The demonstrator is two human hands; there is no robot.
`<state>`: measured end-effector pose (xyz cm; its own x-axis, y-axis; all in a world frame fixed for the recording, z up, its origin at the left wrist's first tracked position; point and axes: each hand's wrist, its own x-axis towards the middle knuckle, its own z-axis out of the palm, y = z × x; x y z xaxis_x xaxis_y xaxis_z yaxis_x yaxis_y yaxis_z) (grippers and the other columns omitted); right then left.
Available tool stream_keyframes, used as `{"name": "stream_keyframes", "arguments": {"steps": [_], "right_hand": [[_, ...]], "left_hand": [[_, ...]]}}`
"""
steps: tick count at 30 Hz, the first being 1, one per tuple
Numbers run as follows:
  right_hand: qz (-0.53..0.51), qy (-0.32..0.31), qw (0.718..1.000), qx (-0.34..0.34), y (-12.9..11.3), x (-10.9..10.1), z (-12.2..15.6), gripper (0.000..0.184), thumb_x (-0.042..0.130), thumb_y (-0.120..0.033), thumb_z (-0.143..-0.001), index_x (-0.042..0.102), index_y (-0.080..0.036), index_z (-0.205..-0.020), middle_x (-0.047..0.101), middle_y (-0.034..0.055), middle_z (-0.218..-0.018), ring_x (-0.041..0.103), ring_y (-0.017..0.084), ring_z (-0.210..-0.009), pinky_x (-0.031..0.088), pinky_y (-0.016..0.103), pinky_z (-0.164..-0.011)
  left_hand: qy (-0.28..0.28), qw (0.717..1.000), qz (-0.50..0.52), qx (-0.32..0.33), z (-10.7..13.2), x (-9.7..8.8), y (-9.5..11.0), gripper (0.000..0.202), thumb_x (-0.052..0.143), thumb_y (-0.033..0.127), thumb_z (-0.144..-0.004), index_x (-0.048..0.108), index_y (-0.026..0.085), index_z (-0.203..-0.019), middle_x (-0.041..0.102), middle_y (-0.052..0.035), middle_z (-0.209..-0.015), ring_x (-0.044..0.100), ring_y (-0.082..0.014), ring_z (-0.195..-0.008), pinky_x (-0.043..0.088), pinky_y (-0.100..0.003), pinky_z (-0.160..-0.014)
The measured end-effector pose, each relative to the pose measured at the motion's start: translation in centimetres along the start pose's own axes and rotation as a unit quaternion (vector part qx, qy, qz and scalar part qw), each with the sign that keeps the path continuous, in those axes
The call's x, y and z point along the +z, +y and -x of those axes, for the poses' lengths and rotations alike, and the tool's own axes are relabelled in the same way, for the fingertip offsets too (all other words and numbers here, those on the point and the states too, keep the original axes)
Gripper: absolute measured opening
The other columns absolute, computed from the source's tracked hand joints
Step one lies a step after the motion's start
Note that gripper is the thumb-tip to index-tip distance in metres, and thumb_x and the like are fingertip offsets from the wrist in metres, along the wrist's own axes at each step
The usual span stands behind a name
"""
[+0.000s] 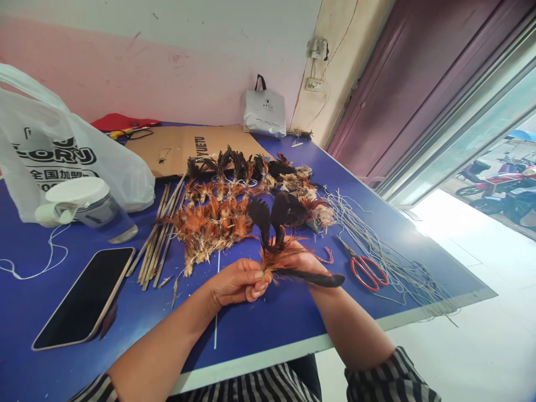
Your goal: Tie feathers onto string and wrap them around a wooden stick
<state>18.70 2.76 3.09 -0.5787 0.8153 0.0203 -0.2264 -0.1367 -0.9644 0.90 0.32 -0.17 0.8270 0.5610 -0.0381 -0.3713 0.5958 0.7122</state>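
Note:
My left hand (242,279) pinches the pale base of a feather bundle (274,261) between thumb and fingers, just above the blue table (238,329). The bundle has rusty-orange plumes and long black feathers, two of them pointing up and one stretching to the right. Behind it is my right hand (302,259), its fingers mostly covered by feathers, so its grip does not show. Close beyond both hands lie rows of small orange feather bunches (218,223) and darker feather bunches (293,206).
Red-handled scissors (368,272) and loose pale cords (389,251) lie at right. Thin sticks (161,237), a phone (86,298), a lidded plastic jug (94,209) and a white plastic bag (121,162) are left. Flattened cardboard (167,148) and a silver bag (264,114) sit at the back.

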Motion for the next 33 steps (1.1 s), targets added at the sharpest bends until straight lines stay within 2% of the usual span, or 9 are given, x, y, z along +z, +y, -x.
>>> {"name": "stream_keyframes", "arguments": {"steps": [5, 7, 10, 12, 15, 18, 24, 29, 33], "right_hand": [[0.016, 0.005, 1.0, -0.01, -0.7, 0.7, 0.1, 0.031, 0.08, -0.036, -0.049, 0.066, -0.018, -0.07, 0.062, 0.0016, -0.067, 0.055, 0.015, -0.06, 0.045, 0.026, -0.059], [0.009, 0.005, 1.0, -0.015, -0.9, 0.9, 0.2, 0.033, 0.079, -0.036, -0.051, 0.067, -0.02, -0.076, 0.064, 0.0021, -0.072, 0.057, 0.015, -0.064, 0.046, 0.027, -0.064], [0.001, -0.021, 1.0, -0.002, -0.9, 1.2, 0.4, 0.034, 0.077, -0.039, -0.054, 0.067, -0.02, -0.081, 0.066, 0.0039, -0.076, 0.059, 0.018, -0.069, 0.047, 0.03, -0.068], [0.032, -0.026, 0.999, -0.006, -0.9, 1.3, 0.3, 0.029, 0.077, -0.038, -0.056, 0.068, -0.018, -0.075, 0.065, 0.0041, -0.072, 0.058, 0.017, -0.068, 0.047, 0.03, -0.068], [0.08, 0.003, 0.996, -0.034, -0.7, 1.2, -0.2, 0.023, 0.074, -0.039, -0.06, 0.068, -0.018, -0.069, 0.064, 0.0044, -0.073, 0.057, 0.017, -0.068, 0.046, 0.029, -0.068], [0.098, 0.022, 0.994, -0.05, -0.3, 1.1, -0.5, 0.025, 0.071, -0.042, -0.063, 0.068, -0.017, -0.066, 0.063, 0.0043, -0.071, 0.056, 0.016, -0.066, 0.045, 0.028, -0.065], [0.092, 0.037, 0.994, -0.049, 0.3, 1.1, -0.4, 0.028, 0.074, -0.041, -0.058, 0.066, -0.017, -0.07, 0.06, 0.0014, -0.064, 0.052, 0.013, -0.057, 0.043, 0.026, -0.058], [0.126, 0.101, 0.985, -0.067, 0.0, 1.4, -0.6, 0.028, 0.072, -0.043, -0.059, 0.063, -0.017, -0.06, 0.06, 0.0021, -0.061, 0.052, 0.014, -0.057, 0.042, 0.026, -0.058], [0.11, 0.139, 0.98, -0.086, 0.7, 1.3, -1.1, 0.03, 0.075, -0.039, -0.056, 0.059, -0.017, -0.068, 0.057, 0.0001, -0.06, 0.048, 0.012, -0.054, 0.04, 0.025, -0.053]], "left_hand": [[0.022, 0.999, 0.035, 0.016, -0.1, 0.4, -0.1, 0.025, 0.073, 0.029, -0.067, 0.06, 0.009, -0.06, 0.047, -0.0008, -0.053, 0.043, -0.005, -0.045, 0.024, -0.015, -0.037], [0.026, 0.998, 0.049, 0.017, -0.1, 0.7, -0.1, 0.025, 0.073, 0.028, -0.066, 0.06, 0.009, -0.059, 0.045, 0.0002, -0.051, 0.041, -0.0041, -0.043, 0.022, -0.014, -0.036], [0.001, 0.998, 0.067, 0.009, 0.0, 1.0, 0.1, 0.028, 0.073, 0.026, -0.065, 0.055, 0.009, -0.052, 0.041, 0.001, -0.048, 0.037, -0.0031, -0.04, 0.019, -0.013, -0.033], [-0.01, 0.997, 0.078, -0.002, 0.1, 1.0, 0.3, 0.026, 0.072, 0.024, -0.066, 0.055, 0.009, -0.053, 0.039, 0.0022, -0.047, 0.033, -0.0019, -0.038, 0.017, -0.012, -0.032], [-0.007, 0.995, 0.095, -0.012, 0.2, 0.7, 0.5, 0.022, 0.072, 0.023, -0.067, 0.057, 0.008, -0.061, 0.037, 0.0039, -0.048, 0.029, -0.0006, -0.038, 0.015, -0.01, -0.031], [-0.003, 0.995, 0.1, -0.017, 0.2, 0.5, 0.6, 0.024, 0.072, 0.022, -0.066, 0.055, 0.009, -0.058, 0.037, 0.0035, -0.049, 0.03, -0.0006, -0.039, 0.016, -0.009, -0.032], [0.0, 0.994, 0.11, -0.02, 0.1, 0.4, 0.4, 0.02, 0.071, 0.017, -0.067, 0.055, 0.009, -0.06, 0.039, 0.0025, -0.051, 0.032, -0.001, -0.041, 0.018, -0.009, -0.033], [0.067, 0.995, 0.078, 0.019, -0.2, 0.5, 0.5, 0.022, 0.073, 0.022, -0.065, 0.056, 0.009, -0.062, 0.043, 0.0019, -0.053, 0.035, -0.0012, -0.043, 0.021, -0.01, -0.035], [0.152, 0.984, -0.024, 0.084, -0.7, 0.9, 0.9, 0.028, 0.071, 0.031, -0.069, 0.057, 0.009, -0.059, 0.049, 0.001, -0.052, 0.041, -0.0032, -0.043, 0.029, -0.014, -0.04]]}}
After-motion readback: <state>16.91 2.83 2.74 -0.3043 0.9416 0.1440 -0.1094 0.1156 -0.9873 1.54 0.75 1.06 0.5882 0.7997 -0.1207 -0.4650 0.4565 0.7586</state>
